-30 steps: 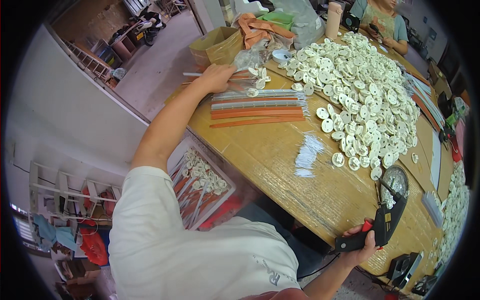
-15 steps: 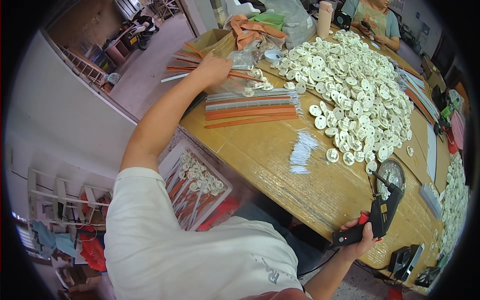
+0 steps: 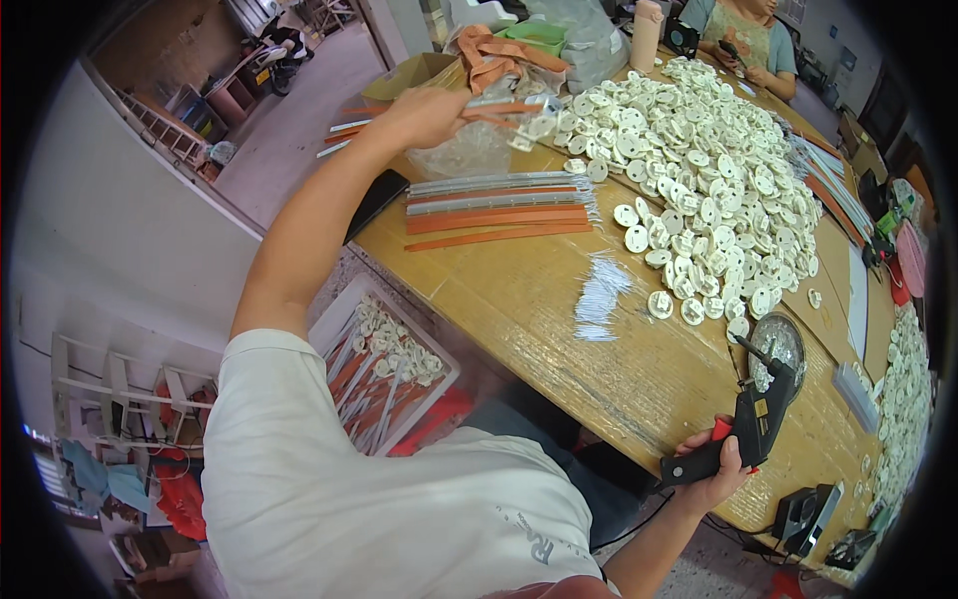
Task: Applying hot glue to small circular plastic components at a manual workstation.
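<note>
Left hand (image 3: 424,112) at the worktop (image 3: 519,290) far edge, grip closed on orange strips (image 3: 489,105). Right hand (image 3: 714,469) at near edge, grip wrapped round black glue gun (image 3: 743,429). Bare wood btwn; white discs (image 3: 699,190) heaped beyond.

The wooden table (image 3: 559,299) carries a large heap of white discs (image 3: 699,190) ahead of the right hand (image 3: 714,469). Orange and grey strips (image 3: 499,205) lie just below the left hand (image 3: 424,115). A small bundle of thin wires (image 3: 602,299) lies between both hands.

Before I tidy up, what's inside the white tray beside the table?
The white tray holds white discs above orange and pale strips. Its near end is hidden behind the shoulder.
</note>
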The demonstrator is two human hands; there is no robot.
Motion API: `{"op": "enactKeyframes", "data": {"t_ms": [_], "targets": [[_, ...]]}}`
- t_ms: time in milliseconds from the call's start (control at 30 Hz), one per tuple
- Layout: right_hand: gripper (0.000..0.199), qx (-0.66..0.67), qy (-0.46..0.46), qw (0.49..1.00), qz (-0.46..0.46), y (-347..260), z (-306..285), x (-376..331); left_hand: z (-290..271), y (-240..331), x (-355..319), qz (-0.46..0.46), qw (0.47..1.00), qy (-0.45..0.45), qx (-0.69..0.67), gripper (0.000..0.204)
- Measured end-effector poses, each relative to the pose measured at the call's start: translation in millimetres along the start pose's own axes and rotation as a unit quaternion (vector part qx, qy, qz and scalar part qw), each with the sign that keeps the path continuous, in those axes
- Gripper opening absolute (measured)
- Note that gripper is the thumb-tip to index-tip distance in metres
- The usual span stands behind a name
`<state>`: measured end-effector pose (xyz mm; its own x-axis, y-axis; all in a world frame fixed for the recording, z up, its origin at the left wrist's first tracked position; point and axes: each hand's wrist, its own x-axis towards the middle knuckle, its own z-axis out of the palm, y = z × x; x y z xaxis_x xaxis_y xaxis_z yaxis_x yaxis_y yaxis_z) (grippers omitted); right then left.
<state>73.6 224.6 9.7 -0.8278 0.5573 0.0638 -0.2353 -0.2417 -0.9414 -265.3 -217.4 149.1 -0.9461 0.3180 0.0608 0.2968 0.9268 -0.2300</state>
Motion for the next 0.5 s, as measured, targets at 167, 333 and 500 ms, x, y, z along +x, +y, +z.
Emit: {"op": "enactKeyframes", "data": {"t_ms": [167,333,500], "targets": [[0.044,0.003,0.002,1.0,0.027,5.7,-16.4,2.0,-31.5,-7.2,-77.0,-0.006,0.99,0.098,-0.102,0.019],[0.047,0.023,-0.03,0.998,0.044,6.1,-25.0,6.8,-41.3,-29.2,-224.4,-0.057,0.977,0.003,-0.204,0.013],[0.047,0.013,-0.063,0.997,0.038,6.7,-29.4,11.4,23.4,-49.1,-347.4,-0.204,0.952,-0.129,-0.187,0.023]]}}
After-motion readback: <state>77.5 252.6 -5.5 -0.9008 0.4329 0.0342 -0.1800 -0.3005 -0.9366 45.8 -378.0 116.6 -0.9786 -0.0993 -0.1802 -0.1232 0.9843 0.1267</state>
